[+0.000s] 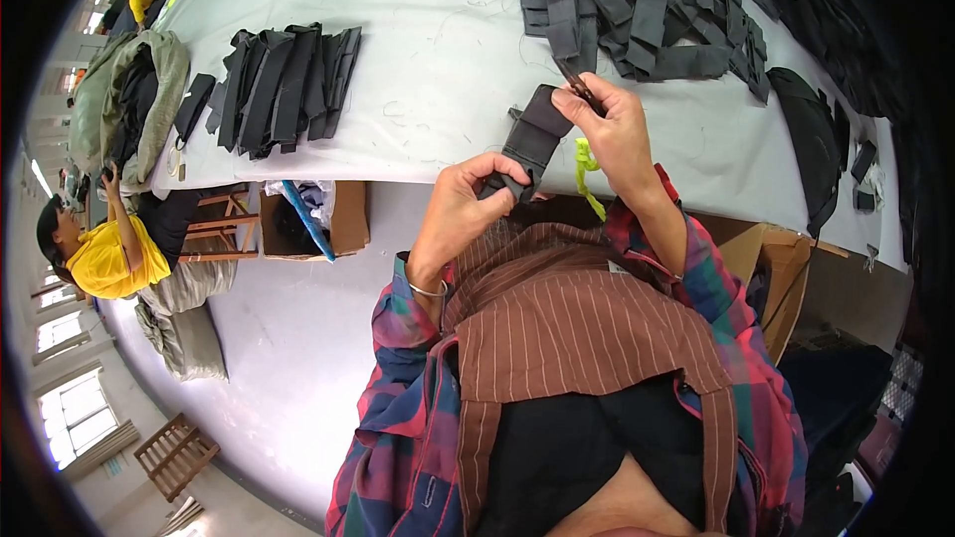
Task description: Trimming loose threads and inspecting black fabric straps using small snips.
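Note:
My left hand (476, 201) is closed on the lower end of a black fabric strip (537, 131), folded or layered, held over the table's near edge. In my right hand (619, 129) is a pair of dark thread snips (582, 89), their tips pointing up and away to the left. The right thumb meets the strip's upper end; whether it also pinches the cloth I cannot tell. A yellow-green ribbon (588, 177) hangs near my right wrist. Beyond the snips lies a loose heap of similar black strips (647, 15). Left of it, more strips lie in a neat row (284, 89).
A white-covered table (418, 89) spans the front, with stray threads on it. Black bags or cloth (804, 139) lie at the right. Below the left edge stands an open cardboard box (350, 221). A person in yellow (111, 257) works at the far left, beside grey-green sacks (184, 333).

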Demonstrator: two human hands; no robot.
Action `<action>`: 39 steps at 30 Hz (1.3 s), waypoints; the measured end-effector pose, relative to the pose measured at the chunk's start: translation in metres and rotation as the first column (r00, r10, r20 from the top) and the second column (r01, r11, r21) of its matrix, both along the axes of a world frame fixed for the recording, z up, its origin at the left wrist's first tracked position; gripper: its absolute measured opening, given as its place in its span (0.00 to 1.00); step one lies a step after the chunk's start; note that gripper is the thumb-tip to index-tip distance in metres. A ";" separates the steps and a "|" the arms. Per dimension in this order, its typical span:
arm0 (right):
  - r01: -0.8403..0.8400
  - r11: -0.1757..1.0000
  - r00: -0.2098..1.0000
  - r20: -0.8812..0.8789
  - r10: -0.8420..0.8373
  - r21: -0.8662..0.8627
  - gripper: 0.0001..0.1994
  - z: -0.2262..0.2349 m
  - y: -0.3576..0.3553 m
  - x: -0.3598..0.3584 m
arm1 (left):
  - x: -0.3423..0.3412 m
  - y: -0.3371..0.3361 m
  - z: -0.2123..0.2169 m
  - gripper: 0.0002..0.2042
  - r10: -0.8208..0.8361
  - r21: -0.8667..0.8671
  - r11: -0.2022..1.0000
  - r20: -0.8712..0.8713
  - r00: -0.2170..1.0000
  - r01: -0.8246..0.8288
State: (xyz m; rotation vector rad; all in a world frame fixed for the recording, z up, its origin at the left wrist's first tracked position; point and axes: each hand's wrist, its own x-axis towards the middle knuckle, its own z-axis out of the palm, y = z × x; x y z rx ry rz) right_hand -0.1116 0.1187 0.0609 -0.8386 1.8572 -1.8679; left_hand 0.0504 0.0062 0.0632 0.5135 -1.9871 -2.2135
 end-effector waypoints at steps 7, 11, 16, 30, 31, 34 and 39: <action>-0.009 0.999 1.000 -0.004 0.009 0.036 0.10 0.000 -0.002 0.005 | -0.013 0.008 -0.008 0.07 0.252 0.056 0.965 0.088 0.964 -0.258; -0.012 0.999 1.000 -0.011 0.012 0.050 0.09 -0.001 -0.002 0.010 | -0.012 0.006 -0.046 0.11 0.374 -0.082 0.925 0.016 0.927 -0.371; -0.006 1.000 1.000 0.018 0.006 0.027 0.10 -0.007 -0.002 0.006 | -0.009 0.011 -0.026 0.02 0.324 0.194 0.920 0.113 0.939 -0.341; -0.137 0.982 0.913 0.367 0.176 -0.130 0.07 0.018 0.004 -0.007 | -0.003 -0.001 -0.012 0.17 0.144 0.073 0.988 -0.188 0.971 -0.133; -0.135 0.982 0.914 0.365 0.174 -0.130 0.07 0.019 0.004 -0.006 | 0.000 -0.004 -0.011 0.17 0.108 0.098 0.991 -0.184 0.977 -0.091; -0.067 0.990 0.917 0.385 0.109 -0.121 0.06 0.020 0.002 -0.006 | 0.000 -0.007 -0.011 0.19 0.061 0.093 0.995 -0.217 0.974 -0.042; -0.117 0.991 0.922 0.363 0.135 -0.071 0.07 0.006 0.003 -0.016 | -0.004 0.001 -0.011 0.17 0.150 0.218 0.971 -0.221 0.964 -0.101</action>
